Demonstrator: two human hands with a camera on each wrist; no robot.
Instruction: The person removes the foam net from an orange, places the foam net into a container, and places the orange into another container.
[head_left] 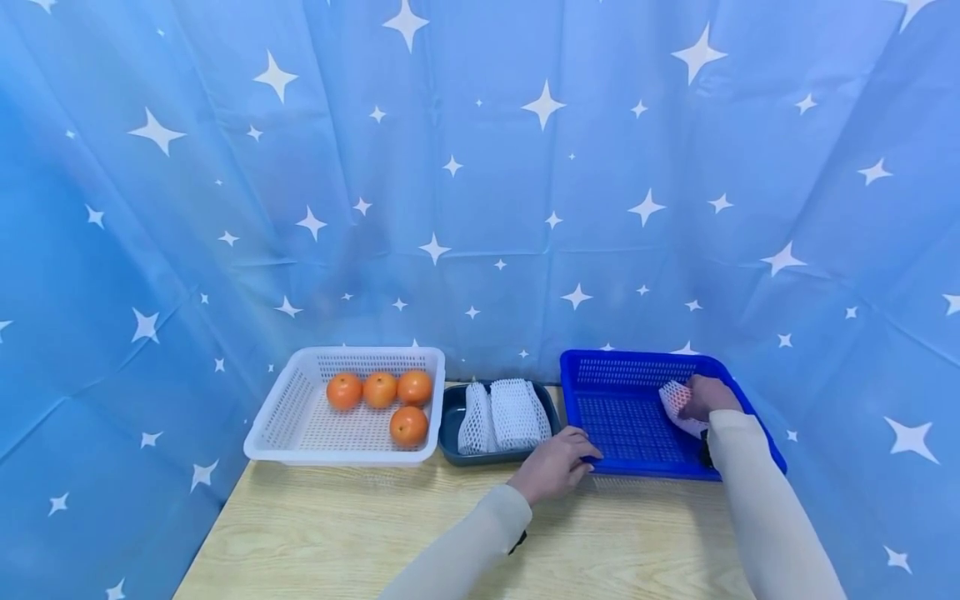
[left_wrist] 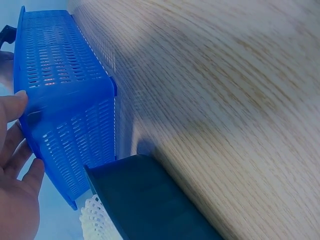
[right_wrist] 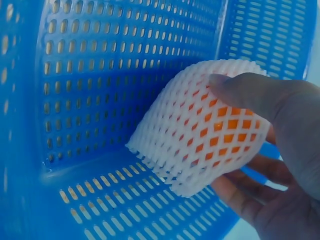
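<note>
In the blue basket [head_left: 622,421], my right hand [head_left: 708,396] holds an orange in a white foam net [right_wrist: 200,130]. The orange's skin shows through the mesh, and a loose end of the net sticks out past the fruit. The right wrist view has the thumb on the upper side and other fingers underneath. My left hand [head_left: 555,465] grips the rim at the basket's near left corner. Its thumb and fingers lie about that rim in the left wrist view, some partly hidden behind it.
Left of the blue basket, a dark green tray [head_left: 450,425] bears white foam nets [head_left: 513,415]. Farther left, a white basket [head_left: 300,421] contains several bare oranges [head_left: 408,427]. All stand on a wooden table [head_left: 337,533] before a blue star-patterned curtain [head_left: 480,183].
</note>
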